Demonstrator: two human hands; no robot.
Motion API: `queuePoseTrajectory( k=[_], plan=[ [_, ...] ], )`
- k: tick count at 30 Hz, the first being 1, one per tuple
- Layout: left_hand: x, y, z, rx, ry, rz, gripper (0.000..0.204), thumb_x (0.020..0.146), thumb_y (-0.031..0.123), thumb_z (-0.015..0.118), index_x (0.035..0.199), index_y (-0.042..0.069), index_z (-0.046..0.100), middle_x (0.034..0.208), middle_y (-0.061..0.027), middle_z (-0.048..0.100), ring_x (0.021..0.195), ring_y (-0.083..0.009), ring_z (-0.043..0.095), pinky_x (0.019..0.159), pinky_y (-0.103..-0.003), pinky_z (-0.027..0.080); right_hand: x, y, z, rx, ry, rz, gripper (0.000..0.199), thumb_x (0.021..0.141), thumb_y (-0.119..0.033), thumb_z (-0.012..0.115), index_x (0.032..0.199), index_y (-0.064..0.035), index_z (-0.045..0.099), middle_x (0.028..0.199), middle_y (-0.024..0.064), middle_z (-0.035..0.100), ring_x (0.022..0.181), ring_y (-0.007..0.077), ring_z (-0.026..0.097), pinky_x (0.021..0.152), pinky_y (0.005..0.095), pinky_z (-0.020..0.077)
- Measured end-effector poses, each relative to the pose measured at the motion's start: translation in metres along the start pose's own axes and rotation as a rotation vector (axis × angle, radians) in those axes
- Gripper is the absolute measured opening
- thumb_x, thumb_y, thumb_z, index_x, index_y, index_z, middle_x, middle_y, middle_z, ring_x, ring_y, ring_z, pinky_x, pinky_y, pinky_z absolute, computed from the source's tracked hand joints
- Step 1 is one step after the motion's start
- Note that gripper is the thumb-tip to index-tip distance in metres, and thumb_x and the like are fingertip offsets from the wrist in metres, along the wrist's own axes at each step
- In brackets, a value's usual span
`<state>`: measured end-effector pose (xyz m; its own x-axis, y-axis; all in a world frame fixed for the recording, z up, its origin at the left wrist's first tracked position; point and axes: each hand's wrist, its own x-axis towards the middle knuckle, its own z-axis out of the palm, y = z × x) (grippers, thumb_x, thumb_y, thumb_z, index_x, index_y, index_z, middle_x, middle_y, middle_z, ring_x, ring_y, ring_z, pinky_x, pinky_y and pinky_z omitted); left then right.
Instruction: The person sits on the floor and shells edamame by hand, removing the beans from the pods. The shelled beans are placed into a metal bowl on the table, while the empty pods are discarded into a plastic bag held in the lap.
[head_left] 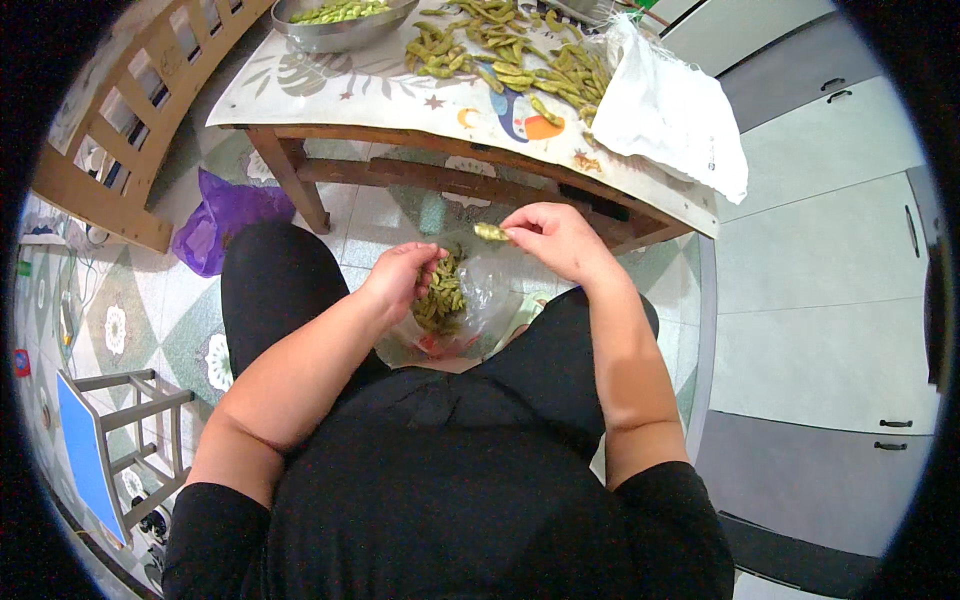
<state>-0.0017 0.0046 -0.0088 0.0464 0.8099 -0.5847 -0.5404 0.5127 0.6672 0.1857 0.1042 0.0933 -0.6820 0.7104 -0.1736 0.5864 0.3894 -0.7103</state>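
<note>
Between the thumb and fingers of my right hand is a yellow-green soybean pod, its tip pointing left. My left hand is closed with the fingertips pinched together, apart from that pod; whether anything is in them is too small to make out. Below both hands, between my knees, a clear plastic bag stands open with many pods and husks in it. On the table ahead lies a loose heap of soybean pods. A metal bowl of green beans stands at its far left.
The table wears a printed cloth, and a white sack hangs over its right end. A purple bag lies on the floor by my left knee. A blue-topped stool is at left, grey cabinets at right.
</note>
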Motion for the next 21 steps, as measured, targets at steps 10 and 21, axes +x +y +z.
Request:
queuePoseTrajectory(
  k=[10,21],
  plan=[
    [-0.008,0.006,0.005,-0.034,-0.015,0.026,0.014,0.083,0.018,0.045,0.079,0.009,0.056,0.061,0.0046,0.043,0.051,-0.0066,0.036,0.046,-0.021,0.029,-0.004,-0.007,0.020,-0.221,-0.205,-0.052,0.021,0.077,-0.019,0.052,0.089,-0.0025,0.059,0.082,0.0122,0.060,0.076,0.0221,0.058,0.068,0.0298,0.0446],
    [-0.010,0.008,0.001,-0.041,-0.038,0.050,0.015,0.084,0.019,0.045,0.079,0.009,0.056,0.061,0.0047,0.044,0.051,-0.0071,0.037,0.046,-0.021,0.029,0.022,0.038,-0.090,0.227,0.692,0.111,0.019,0.079,-0.019,0.054,0.080,-0.0010,0.059,0.068,-0.0003,0.058,0.065,0.0074,0.051,0.062,0.0211,0.0406]
  ],
)
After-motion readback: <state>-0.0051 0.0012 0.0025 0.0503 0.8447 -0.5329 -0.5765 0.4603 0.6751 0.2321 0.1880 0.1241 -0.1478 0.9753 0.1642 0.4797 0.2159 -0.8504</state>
